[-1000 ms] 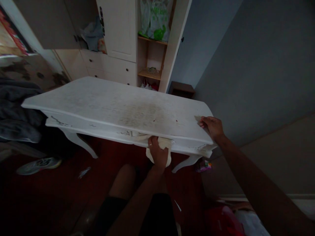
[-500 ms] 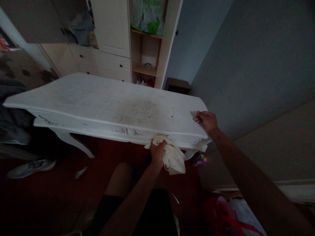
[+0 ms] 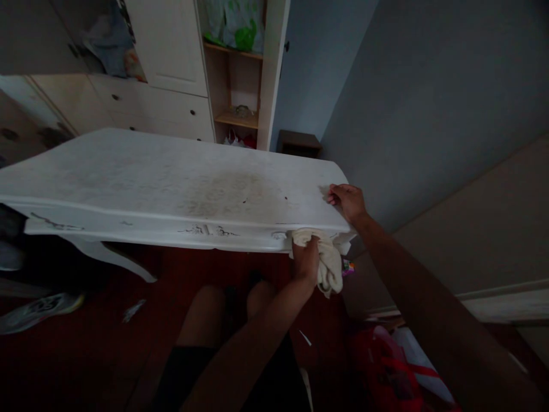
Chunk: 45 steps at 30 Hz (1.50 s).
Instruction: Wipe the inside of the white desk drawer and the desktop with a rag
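A white table (image 3: pixel 150 177) with a grimy patch in the middle of its top stands in front of me. My left hand (image 3: pixel 306 260) is closed on a cream cloth (image 3: pixel 329 266) and presses it against the table's front rail near the right corner. My right hand (image 3: pixel 346 201) grips the right end of the tabletop, fingers curled over the edge.
A white wardrobe with drawers and open shelves (image 3: pixel 234 80) stands behind the table. Grey-blue walls close in on the right. A sneaker (image 3: pixel 36 309) lies on the dark red floor at left, a red and white bag (image 3: pixel 397 366) at lower right. My knees (image 3: pixel 214 309) are below the table.
My left hand has slid the cloth rightward along the front rail, from the middle to near the right corner. The right hand has kept its hold on the table end. The view has shifted right.
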Each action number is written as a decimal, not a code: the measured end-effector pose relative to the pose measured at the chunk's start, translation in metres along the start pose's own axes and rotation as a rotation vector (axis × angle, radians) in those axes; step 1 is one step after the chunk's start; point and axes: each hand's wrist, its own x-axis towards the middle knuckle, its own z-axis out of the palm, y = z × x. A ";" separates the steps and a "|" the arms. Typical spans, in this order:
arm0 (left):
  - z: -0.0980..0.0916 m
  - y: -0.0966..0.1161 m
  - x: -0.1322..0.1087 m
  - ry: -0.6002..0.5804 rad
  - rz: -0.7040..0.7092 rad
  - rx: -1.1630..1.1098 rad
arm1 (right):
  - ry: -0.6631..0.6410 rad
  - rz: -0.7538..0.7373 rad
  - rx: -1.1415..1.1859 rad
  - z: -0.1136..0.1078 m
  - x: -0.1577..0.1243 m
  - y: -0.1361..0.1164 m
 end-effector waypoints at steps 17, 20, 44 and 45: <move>-0.062 0.055 0.004 -0.124 -0.301 -0.438 | 0.027 0.024 0.094 0.003 -0.002 -0.004; -0.082 0.076 0.006 -0.058 -0.213 -0.453 | 0.029 0.030 0.105 0.003 -0.002 -0.004; -0.090 0.051 0.019 0.061 -0.292 -0.227 | 0.051 0.030 0.140 0.004 -0.005 -0.007; -0.084 0.044 0.019 0.055 -0.299 -0.308 | 0.049 0.033 0.155 0.004 -0.004 -0.007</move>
